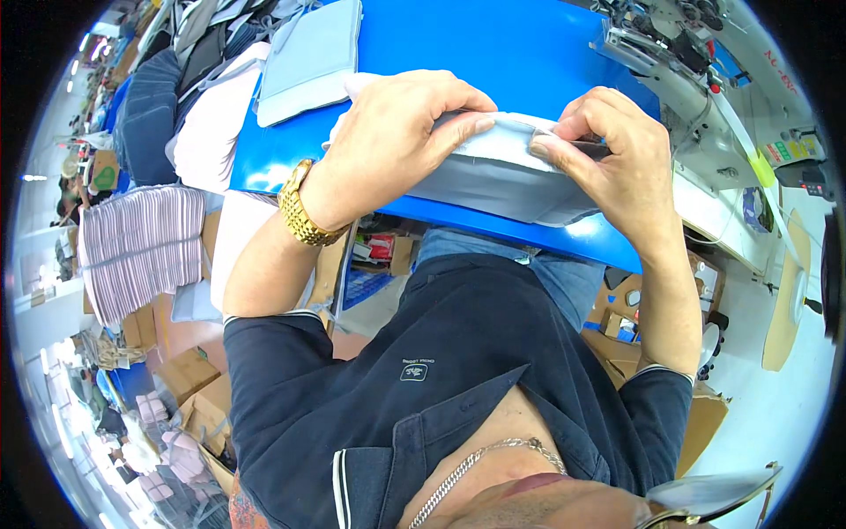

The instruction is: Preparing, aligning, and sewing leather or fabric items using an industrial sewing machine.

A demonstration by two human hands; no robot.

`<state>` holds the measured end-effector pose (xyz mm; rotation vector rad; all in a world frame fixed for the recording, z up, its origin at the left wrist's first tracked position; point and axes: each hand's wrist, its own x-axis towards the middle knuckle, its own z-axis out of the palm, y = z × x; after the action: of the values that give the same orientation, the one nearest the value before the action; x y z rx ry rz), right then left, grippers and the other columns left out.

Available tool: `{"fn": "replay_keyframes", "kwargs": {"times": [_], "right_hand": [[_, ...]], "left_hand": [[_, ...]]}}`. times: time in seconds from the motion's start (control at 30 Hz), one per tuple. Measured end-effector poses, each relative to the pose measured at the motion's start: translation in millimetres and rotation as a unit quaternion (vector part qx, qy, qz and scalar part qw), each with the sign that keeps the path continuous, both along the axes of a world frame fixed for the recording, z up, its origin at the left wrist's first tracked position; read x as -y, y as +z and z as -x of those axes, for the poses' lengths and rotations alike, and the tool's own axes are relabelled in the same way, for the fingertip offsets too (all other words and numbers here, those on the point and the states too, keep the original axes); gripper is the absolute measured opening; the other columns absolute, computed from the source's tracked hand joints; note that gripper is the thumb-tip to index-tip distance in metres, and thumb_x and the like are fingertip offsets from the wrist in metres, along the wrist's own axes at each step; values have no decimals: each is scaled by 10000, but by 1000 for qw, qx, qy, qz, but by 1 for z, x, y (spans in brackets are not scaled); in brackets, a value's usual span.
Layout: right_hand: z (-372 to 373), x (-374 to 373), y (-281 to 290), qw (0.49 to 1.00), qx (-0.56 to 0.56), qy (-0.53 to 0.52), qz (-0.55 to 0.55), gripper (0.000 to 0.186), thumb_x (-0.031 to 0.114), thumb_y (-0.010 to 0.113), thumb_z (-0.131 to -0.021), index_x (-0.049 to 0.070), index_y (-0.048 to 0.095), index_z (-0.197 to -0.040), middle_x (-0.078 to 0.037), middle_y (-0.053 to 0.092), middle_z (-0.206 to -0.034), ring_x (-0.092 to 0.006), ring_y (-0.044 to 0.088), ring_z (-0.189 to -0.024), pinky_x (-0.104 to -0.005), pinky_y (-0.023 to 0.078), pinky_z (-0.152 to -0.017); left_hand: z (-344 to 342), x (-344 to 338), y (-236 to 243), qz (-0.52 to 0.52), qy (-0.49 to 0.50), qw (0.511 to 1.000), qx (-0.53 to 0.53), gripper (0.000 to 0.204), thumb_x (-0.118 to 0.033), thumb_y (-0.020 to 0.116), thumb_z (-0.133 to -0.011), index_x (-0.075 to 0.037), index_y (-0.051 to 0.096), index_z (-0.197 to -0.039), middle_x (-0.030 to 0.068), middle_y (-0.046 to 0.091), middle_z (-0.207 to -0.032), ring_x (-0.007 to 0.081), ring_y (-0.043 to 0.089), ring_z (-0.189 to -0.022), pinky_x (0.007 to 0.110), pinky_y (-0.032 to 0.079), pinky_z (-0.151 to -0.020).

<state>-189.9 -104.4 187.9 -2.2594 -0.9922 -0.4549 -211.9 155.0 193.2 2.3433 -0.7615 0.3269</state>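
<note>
Blue worktable (493, 53) fills 12 o'clock. White sewing machine (705, 97) at 2 o'clock. Stacked striped fabric (141, 247) at 9 o'clock. Cardboard boxes (189, 388) on floor, 8 o'clock. Lighting bright, even.

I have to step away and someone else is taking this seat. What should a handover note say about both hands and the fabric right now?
Left hand: lies over the pale grey fabric piece, thumb pressing its top edge.
Right hand: pinches the same edge at its right end.
The piece rests on the blue table at the near edge.
A second pale piece lies further back on the left; the sewing machine stands to the right.
Done: edge gripped in both hands.
Left: the piece is not yet at the machine.
</note>
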Motion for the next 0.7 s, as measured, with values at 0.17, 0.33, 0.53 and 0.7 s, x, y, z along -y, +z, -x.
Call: {"fn": "replay_keyframes", "kwargs": {"times": [0.17,0.33,0.53,0.7], "right_hand": [[3,-2,7,999,-38,-8,-3,279,169,892,-780,29,655,-820,-53,621,-768,-174,586,-683,-306,475,-610],[0,2,22,986,-154,70,-3,192,164,803,-856,27,705,-948,-31,558,-725,-123,489,-623,-284,399,-569],[-16,19,16,938,-334,14,-92,209,179,778,-904,-6,729,-989,13,609,-726,-68,523,-670,-262,427,-591],[-49,43,-12,904,-399,5,-153,279,170,753,-928,-16,730,-1134,41,629,-826,-31,538,-749,-227,437,-655]], "left_hand": [[-2,1,5,-10,-22,999,25,155,-180,749,-938,-47,784,-1009,118,710,-837,275,672,-750,361,514,-693],[-9,0,18,-51,-81,993,75,117,-159,755,-928,-70,776,-1002,89,712,-858,251,657,-785,366,512,-704],[-60,-4,32,-131,-96,980,117,136,-244,728,-946,-117,760,-983,44,701,-868,257,623,-812,401,494,-754],[-121,16,7,-106,-118,977,140,147,-217,733,-950,-76,771,-957,59,721,-873,243,596,-785,379,457,-726]]}}
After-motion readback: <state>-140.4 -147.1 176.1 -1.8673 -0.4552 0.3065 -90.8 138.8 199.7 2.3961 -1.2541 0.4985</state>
